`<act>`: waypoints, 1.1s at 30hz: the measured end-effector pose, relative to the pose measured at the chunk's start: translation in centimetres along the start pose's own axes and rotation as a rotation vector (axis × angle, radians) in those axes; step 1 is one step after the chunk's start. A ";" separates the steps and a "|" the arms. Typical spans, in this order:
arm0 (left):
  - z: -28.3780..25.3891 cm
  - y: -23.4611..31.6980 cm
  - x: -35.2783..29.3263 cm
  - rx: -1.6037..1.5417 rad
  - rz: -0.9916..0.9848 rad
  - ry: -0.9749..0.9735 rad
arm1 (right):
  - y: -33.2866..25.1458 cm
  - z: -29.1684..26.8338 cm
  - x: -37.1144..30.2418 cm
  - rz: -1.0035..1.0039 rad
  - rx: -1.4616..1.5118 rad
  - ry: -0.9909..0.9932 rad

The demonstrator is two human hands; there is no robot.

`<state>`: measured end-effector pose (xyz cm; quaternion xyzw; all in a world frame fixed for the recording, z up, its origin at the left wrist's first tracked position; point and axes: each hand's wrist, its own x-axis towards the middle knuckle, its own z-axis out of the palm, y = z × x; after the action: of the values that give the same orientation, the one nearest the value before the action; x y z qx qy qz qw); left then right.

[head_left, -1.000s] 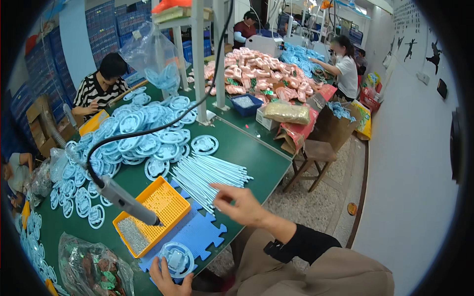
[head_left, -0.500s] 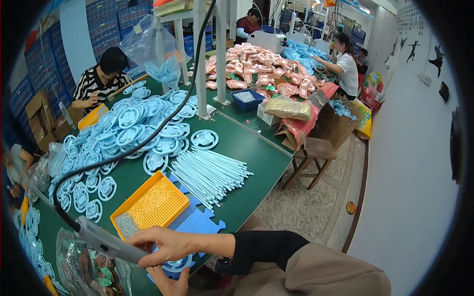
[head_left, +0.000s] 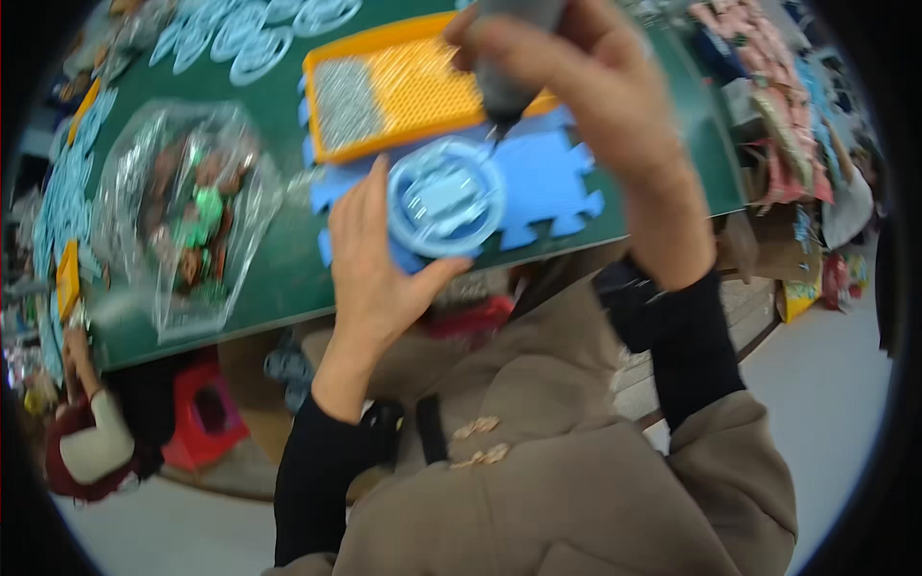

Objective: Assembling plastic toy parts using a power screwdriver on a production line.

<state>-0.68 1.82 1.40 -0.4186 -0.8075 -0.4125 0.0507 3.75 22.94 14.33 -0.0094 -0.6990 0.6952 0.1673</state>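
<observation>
A light-blue round plastic part (head_left: 447, 197), a ring with a raised block across its middle, lies on a blue foam mat (head_left: 552, 178). My left hand (head_left: 370, 254) grips its rim, fingers along the left side and thumb at the near edge. Wrapped round a grey electric screwdriver (head_left: 509, 91), my right hand (head_left: 600, 82) is above the mat's far side. The tool points down, its dark bit close to the part's upper right rim; whether they touch I cannot tell. Behind the part, a yellow tray (head_left: 331, 154) holds small silvery screws (head_left: 351, 101) in its left end.
On the green table (head_left: 274, 278), left of the mat, sits a clear plastic bag (head_left: 197, 206) with brown and green pieces. More light-blue parts (head_left: 259, 48) lie at the back. Another person's arm (head_left: 86, 370) shows at far left, near a red stool (head_left: 204, 413).
The view has swung down over the mat. My right hand has lifted the screwdriver and turned it bit-down beside the part. My left hand now shows fully, at the part's left rim.
</observation>
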 end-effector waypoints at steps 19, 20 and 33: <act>-1.6 -0.1 0.1 0.112 0.004 -0.157 | 2.4 0.8 1.5 -0.217 -0.187 0.042; -2.1 0.1 -0.7 0.106 -0.007 -0.159 | 2.7 1.4 0.9 -0.150 -0.099 0.033; -3.6 4.7 0.6 0.549 0.142 -0.228 | 2.3 -1.2 -1.1 -0.147 -0.245 -0.014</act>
<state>1.34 1.12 6.93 -0.4883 -0.8580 -0.1247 0.0996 4.56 23.93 11.86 0.0262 -0.7785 0.5907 0.2105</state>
